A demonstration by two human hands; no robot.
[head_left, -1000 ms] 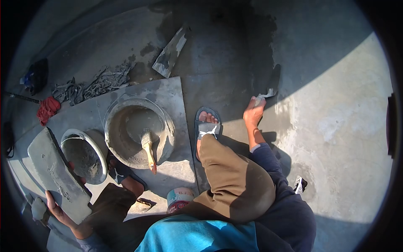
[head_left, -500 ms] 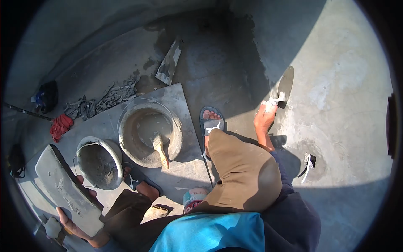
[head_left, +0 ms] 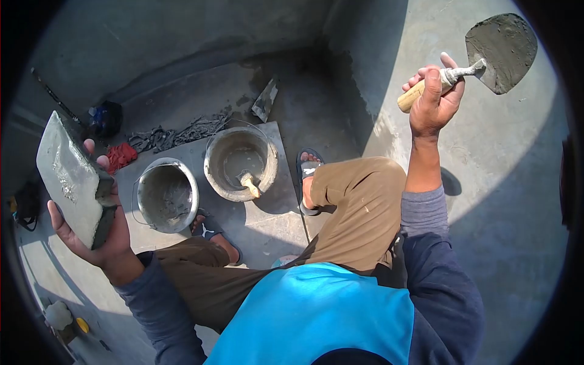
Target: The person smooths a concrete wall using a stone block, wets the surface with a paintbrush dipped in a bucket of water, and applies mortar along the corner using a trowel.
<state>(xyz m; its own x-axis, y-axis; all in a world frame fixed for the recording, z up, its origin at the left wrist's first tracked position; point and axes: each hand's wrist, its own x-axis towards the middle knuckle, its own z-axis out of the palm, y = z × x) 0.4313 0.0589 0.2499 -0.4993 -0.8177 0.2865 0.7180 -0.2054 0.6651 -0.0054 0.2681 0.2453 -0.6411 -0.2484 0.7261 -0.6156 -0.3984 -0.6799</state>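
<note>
Raised at the upper right, my right hand (head_left: 435, 100) is closed around the wooden handle of a trowel (head_left: 505, 52). Grey wet mortar coats the trowel's broad rounded blade, which is close to the pale wall; whether they touch I cannot tell. On the left, my left hand (head_left: 106, 234) supports a thick grey slab (head_left: 70, 176) from beneath, fingers curled up round its edge and thumb at the near side. A smear of wet mortar shines on the slab's top face. What the slab is made of, I cannot tell.
Two mortar-stained buckets, one (head_left: 168, 196) to the left and one (head_left: 267, 179) holding a brush (head_left: 249, 184), stand on the floor by my feet. Behind them lie a red cloth (head_left: 121, 156), grey rags (head_left: 176, 134) and a flat offcut (head_left: 265, 100). A dark bag (head_left: 106, 119) is farther left.
My right hand has lifted the trowel up and to the right, turning its mortar-covered face into view. My left hand has raised the slab, and my view has shifted.
</note>
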